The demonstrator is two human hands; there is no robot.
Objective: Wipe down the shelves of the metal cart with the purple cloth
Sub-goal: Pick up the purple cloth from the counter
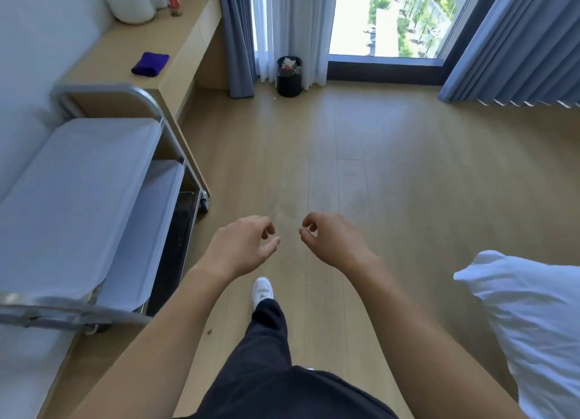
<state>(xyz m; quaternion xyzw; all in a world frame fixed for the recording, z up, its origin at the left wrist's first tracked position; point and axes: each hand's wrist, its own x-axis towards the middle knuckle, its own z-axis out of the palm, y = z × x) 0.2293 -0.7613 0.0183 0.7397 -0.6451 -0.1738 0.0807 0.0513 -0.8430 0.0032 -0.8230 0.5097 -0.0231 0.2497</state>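
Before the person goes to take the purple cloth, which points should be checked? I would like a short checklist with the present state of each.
1. Purple cloth in sight, lying free on the wooden counter: ok.
2. Left hand empty: ok.
3. Right hand empty: ok.
4. Floor path to the counter free of obstacles: ok.
5. Top shelf of the metal cart bare and ready for wiping: ok.
6. Lowest shelf of the cart: cannot tell, mostly hidden and dark.
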